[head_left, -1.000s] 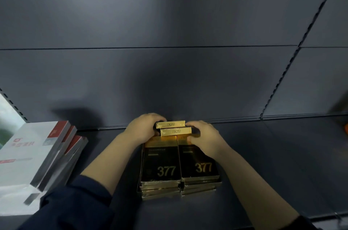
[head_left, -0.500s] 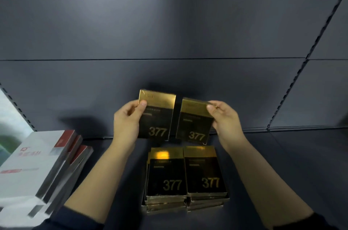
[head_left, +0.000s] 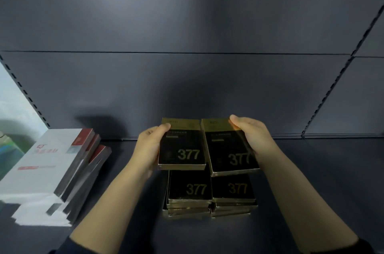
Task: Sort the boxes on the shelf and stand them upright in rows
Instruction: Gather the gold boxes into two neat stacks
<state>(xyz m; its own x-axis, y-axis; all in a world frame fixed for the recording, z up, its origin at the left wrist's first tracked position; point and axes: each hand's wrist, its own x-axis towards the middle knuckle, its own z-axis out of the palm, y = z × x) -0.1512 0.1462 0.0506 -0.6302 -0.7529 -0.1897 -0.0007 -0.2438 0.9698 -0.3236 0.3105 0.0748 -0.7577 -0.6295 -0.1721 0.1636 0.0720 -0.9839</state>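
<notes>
1. While each hand holds one black-and-gold box marked "377", both boxes hang side by side in the air, tilted face-up, above the stacks they belong with
2. Left hand [head_left: 148,151] grips the left box [head_left: 181,147] along its outer edge, thumb curled onto the gold top band, fingers hidden underneath
3. Right hand [head_left: 252,141] grips the right box [head_left: 230,149] the same way from its outer side, thumb on the gold band; this box tilts a little more than its partner, and the two boxes nearly touch between the hands
4. Directly below the hands, two flat stacks [head_left: 209,197] of matching boxes lie face-up on the dark shelf [head_left: 311,170], touching each other; each looks a few boxes deep, exact count unclear
5. Well off to the left hand's outer side, several white boxes [head_left: 52,162] with red corner patches lean against one another at a slant, neither flat nor properly upright
6. Judged from this, the job looks to be at an early stage: no upright row shows anywhere, the stacks are lying flat, the white boxes need straightening, and the two held boxes are not yet set down
</notes>
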